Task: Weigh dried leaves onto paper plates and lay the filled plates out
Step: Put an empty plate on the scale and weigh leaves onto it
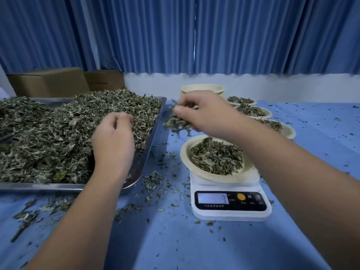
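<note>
Hanging from right hand (204, 114): leaf clump (176, 124).

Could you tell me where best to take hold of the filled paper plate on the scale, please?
Grip the paper plate by its bare left rim, coming from the left: the rim overhangs the scale, leaving room underneath, and the leaves heap in the middle.

Left hand (114, 141) curled; right hand (202, 114) pinching leaves (175, 124).

The large rectangular tray (39, 187) at left is smooth, shiny metal, heaped with rough, matt dried green leaves (58, 133). The round cream plate (185, 152) is matt paper on a glossy white plastic scale (231, 213). Matt blue cloth (194, 250) covers the table.
</note>
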A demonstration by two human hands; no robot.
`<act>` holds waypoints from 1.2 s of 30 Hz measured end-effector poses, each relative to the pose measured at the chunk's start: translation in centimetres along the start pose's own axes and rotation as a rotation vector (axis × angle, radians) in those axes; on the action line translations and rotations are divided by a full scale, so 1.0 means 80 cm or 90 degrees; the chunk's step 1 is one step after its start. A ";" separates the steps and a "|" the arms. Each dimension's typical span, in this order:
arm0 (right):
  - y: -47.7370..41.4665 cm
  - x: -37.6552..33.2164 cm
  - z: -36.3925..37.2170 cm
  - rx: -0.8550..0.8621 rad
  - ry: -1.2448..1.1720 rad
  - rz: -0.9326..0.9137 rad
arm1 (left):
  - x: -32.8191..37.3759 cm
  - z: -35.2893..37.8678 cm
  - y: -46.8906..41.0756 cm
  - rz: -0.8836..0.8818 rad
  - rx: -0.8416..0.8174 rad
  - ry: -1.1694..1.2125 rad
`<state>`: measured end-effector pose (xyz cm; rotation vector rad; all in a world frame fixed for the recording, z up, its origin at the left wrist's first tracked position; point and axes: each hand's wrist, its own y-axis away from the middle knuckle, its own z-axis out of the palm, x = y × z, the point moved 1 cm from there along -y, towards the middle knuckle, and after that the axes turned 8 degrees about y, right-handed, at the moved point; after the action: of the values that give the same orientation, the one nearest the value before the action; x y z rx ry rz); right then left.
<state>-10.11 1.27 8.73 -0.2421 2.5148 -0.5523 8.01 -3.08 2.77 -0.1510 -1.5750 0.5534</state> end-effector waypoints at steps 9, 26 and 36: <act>-0.045 -0.054 0.092 -0.112 -0.071 0.040 | 0.000 -0.017 -0.012 0.065 0.108 0.007; 0.086 0.072 -0.021 0.136 -0.168 0.145 | -0.002 0.024 0.024 0.109 -0.263 -0.141; 0.127 0.156 -0.049 0.250 -0.054 0.357 | -0.005 0.048 0.050 0.084 -0.270 -0.238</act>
<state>-23.21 8.18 1.37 0.5555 2.1890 -0.7550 3.38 -0.78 0.75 -0.4980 -2.0459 0.3543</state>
